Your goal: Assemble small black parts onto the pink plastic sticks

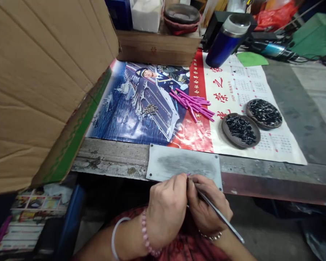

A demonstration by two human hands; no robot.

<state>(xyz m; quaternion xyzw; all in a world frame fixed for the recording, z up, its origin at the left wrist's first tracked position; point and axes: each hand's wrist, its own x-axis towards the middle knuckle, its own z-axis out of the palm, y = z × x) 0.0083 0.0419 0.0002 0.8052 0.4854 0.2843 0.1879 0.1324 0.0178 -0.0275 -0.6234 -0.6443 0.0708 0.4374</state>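
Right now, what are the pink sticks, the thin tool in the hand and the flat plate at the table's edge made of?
The pink sticks look like plastic: bright even colour, slightly glossy. The thin tool in the right hand seems to be metal, silvery with a shine along it. The flat plate looks like dull grey metal, scuffed, fixed at its corners. The left hand touches the right.

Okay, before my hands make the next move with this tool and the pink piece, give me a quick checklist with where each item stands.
1. Right hand grips metal tool: ok.
2. Left hand pinches pink piece at the tool tip: ok, mostly hidden.
3. Hands over the metal plate: ok.
4. Pink sticks piled on the poster: ok.
5. Both dishes hold black parts: ok.
6. Tool tip seated in the piece: cannot tell.
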